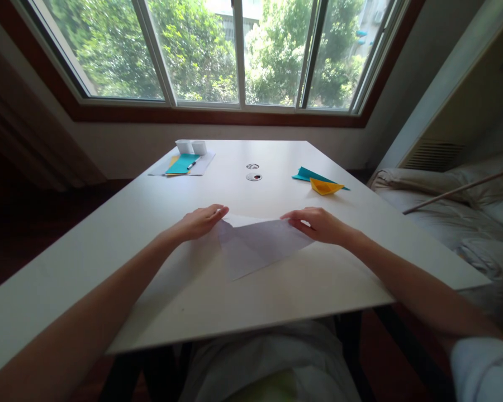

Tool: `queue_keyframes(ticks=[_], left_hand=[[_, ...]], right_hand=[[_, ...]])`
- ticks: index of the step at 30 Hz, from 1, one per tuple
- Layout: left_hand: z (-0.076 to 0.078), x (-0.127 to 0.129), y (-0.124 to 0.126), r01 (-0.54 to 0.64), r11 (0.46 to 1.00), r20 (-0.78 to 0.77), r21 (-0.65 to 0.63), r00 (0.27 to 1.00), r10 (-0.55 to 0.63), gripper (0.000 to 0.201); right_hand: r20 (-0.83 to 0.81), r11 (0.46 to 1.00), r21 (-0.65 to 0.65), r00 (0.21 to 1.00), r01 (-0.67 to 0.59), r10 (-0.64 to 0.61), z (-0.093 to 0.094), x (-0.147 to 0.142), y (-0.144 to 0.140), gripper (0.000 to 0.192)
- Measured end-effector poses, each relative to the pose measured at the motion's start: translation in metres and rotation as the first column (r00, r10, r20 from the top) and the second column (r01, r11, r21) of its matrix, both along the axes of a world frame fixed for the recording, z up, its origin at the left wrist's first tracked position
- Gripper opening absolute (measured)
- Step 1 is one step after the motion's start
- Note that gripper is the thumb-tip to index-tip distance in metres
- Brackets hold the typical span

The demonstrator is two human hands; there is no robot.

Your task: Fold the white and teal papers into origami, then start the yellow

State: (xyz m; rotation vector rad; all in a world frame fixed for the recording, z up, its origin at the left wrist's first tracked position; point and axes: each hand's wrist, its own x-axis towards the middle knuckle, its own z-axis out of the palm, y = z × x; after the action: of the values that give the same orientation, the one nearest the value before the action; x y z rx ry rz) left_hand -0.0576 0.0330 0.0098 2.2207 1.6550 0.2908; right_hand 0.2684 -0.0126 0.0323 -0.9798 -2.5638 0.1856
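Note:
A sheet of white paper [264, 243] is held between my hands, just above the near part of the white table. It looks folded, with a crease near its left end and a second layer showing behind the top edge. My left hand [203, 220] pinches the upper left corner between thumb and fingers. At the upper right edge, my right hand [316, 223] grips the paper with its thumb and fingertips. The paper's lower corner points toward me, and its underside is hidden.
On the white table [159, 312], a teal paper plane [308, 174] and a yellow paper boat [324, 187] sit at right. Back left are teal paper [182, 164], a marker [193, 163] and two white containers [191, 147]. A round metal fitting [254, 177] lies mid-table. A sofa [436, 195] stands right.

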Motion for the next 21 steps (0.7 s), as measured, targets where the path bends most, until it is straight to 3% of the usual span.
queue_keyframes(ticks=[4, 7, 10, 13, 16, 21], left_hand=[[-0.004, -0.003, 0.007, -0.015, 0.999, 0.122, 0.044, 0.992, 0.009, 0.073], [-0.003, -0.002, 0.006, -0.1, 0.988, 0.023, 0.121, 0.995, 0.098, 0.072], [0.003, 0.004, -0.002, -0.108, 0.981, -0.209, 0.163, 0.968, 0.141, 0.066], [0.01, 0.012, -0.011, -0.064, 0.988, -0.35, 0.14, 0.93, 0.109, 0.058], [0.015, 0.019, -0.021, -0.076, 0.989, -0.441, 0.128, 0.889, 0.126, 0.06], [0.019, 0.027, -0.032, -0.072, 0.993, -0.489, 0.09, 0.866, 0.108, 0.062]], right_hand=[[-0.175, 0.97, -0.061, 0.954, 0.235, -0.242, -0.007, -0.002, 0.005, 0.034], [-0.211, 0.942, -0.083, 0.918, 0.325, -0.336, -0.014, 0.0, 0.012, 0.042], [-0.16, 0.93, -0.058, 0.916, 0.364, -0.368, -0.02, 0.004, 0.019, 0.053], [-0.048, 0.937, -0.005, 0.935, 0.35, -0.35, -0.024, 0.007, 0.024, 0.04], [0.021, 0.938, 0.003, 0.938, 0.346, -0.346, -0.026, 0.009, 0.026, 0.025], [0.145, 0.936, -0.055, 0.93, 0.347, -0.337, -0.024, 0.009, 0.026, 0.023]])
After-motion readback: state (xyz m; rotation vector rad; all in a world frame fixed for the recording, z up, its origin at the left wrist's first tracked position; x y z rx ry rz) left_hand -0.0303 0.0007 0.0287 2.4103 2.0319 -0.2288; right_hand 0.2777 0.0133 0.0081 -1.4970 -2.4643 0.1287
